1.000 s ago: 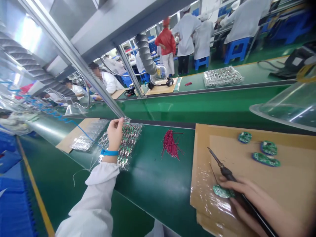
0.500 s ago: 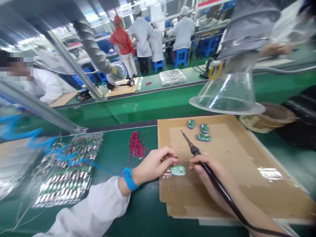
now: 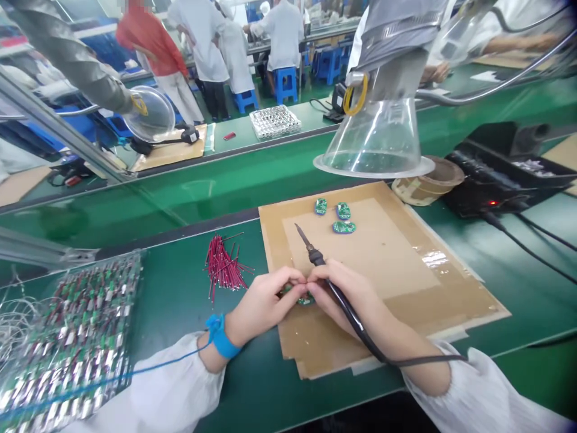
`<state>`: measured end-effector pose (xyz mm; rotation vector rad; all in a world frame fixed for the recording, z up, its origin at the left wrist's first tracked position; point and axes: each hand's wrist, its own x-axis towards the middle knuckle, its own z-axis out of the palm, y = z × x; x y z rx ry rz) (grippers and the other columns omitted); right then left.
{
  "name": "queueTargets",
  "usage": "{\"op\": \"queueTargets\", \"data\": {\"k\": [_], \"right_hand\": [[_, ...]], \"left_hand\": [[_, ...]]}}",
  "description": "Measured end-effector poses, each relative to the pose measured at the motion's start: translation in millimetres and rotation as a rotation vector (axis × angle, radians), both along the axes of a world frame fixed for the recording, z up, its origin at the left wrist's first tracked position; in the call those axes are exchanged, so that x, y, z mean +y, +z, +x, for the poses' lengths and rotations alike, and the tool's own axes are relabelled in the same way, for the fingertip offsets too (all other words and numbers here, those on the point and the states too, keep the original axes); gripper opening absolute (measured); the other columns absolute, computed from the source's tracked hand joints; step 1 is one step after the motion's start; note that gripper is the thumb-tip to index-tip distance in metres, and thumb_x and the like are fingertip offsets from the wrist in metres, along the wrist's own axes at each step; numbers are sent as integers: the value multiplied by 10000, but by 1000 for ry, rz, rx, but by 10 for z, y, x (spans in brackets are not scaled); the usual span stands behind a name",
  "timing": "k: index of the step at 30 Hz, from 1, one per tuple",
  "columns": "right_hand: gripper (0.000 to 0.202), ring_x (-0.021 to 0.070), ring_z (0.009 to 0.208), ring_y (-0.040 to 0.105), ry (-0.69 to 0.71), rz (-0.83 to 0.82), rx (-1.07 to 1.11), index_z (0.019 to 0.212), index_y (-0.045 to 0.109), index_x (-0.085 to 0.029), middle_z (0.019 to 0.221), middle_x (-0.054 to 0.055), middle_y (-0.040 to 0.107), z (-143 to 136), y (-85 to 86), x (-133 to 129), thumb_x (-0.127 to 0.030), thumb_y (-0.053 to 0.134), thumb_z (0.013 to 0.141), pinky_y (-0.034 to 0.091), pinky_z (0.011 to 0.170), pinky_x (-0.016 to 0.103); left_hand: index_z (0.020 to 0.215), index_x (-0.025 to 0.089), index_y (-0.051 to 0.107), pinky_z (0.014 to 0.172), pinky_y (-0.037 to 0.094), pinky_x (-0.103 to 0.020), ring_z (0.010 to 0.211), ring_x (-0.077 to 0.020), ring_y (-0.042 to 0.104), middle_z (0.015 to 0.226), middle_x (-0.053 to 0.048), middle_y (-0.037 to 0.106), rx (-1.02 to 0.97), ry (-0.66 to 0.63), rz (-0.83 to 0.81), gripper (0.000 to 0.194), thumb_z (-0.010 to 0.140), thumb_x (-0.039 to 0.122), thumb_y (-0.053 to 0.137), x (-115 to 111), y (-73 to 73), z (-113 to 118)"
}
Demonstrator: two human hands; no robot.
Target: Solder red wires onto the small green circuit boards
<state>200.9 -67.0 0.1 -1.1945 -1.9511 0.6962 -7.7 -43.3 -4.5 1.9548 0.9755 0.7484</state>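
Observation:
My right hand is closed around a soldering iron, its tip pointing up and away to the left. My left hand, with a blue strap at the wrist, is pinched shut, its fingertips meeting those of my right hand. What is between these fingertips is too small to make out. Just beneath them a small green circuit board lies mostly covered on the taped cardboard. Three more boards, among them, sit farther back on the cardboard. Left of it lies a pile of dark red wires.
A clear fume funnel hangs over the cardboard's far edge. Behind it on the right are a tape roll and a black box with a red light. A tray of boards lies left. People work across the green divider.
My right hand has moved left with the soldering iron until its fingertips met my left hand's. The board is now largely hidden under them. The whole view has shifted to the right.

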Motion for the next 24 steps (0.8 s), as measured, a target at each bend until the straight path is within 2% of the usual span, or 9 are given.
{"op": "queueTargets", "data": {"k": [7,12,16,24], "right_hand": [[89,129,764,627,-15,-26,116,922,650,-241,848,5,657,43,-52,29,-288,618,991,498,736,248],[108,113,746,633,-27,-58,132,906,669,-239,828,-9,669,47,-19,26,-288,622,990,493,734,231],[121,125,763,648,-37,-59,131,902,671,-232,842,-1,688,44,-5,19,-295,618,991,504,747,241],[96,116,776,631,-28,-12,73,930,658,-229,849,-3,656,36,-18,17,-259,597,999,487,758,236]], "left_hand": [[979,207,625,702,530,-197,759,-108,695,830,-1,737,-220,21,-219,107,1009,305,592,-26,-24,41],[966,197,619,674,522,-207,732,-110,679,806,-12,729,-265,51,-352,137,995,331,618,-19,18,71],[959,193,611,651,513,-218,706,-110,664,799,-13,713,-278,57,-404,154,986,342,632,-13,22,71],[968,184,613,711,502,-217,760,-109,654,819,-9,694,-298,33,-440,168,985,349,634,14,20,59]]}}
